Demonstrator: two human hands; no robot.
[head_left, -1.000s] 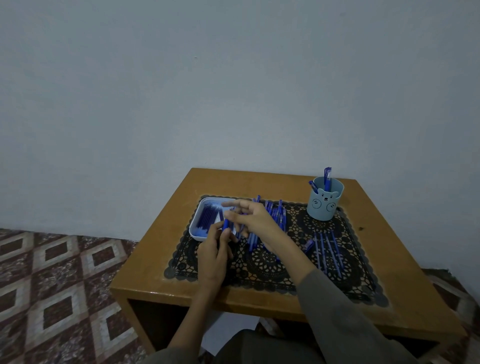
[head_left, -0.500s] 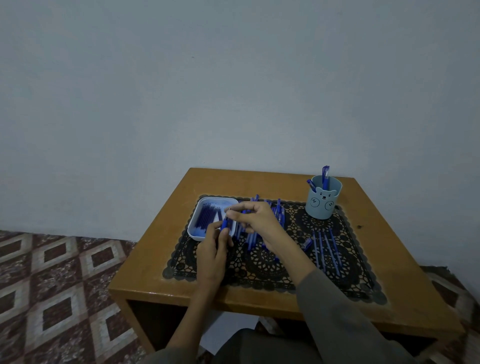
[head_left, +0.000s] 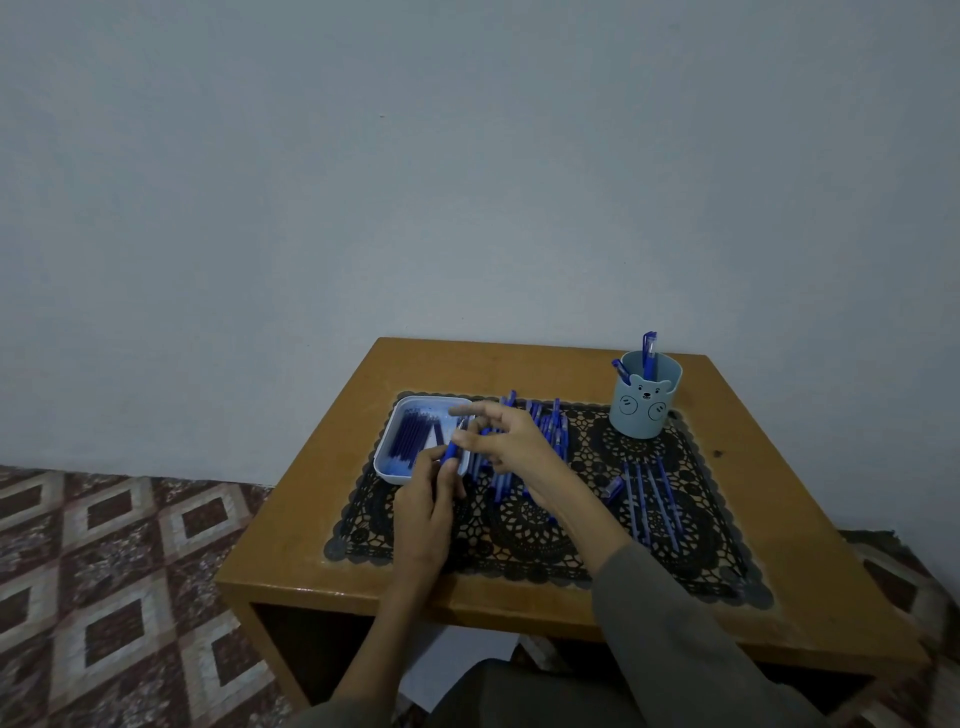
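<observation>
Left hand (head_left: 423, 512) grips blue pen (head_left: 451, 451) upright at near edge of refill tray (head_left: 387, 470). Right hand (head_left: 511, 441) pinches pen's top end, index finger straight over tray. Hands together, barely shifted over last second. Likely refill still being seated. Bear cup (head_left: 644, 405) beyond awaits finished pen.

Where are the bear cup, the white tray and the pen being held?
bear cup (head_left: 643, 415): head view, on its front wall.
white tray (head_left: 387, 472): head view, on its near left corner wall.
pen (head_left: 450, 453): head view, on its blue barrel.
</observation>
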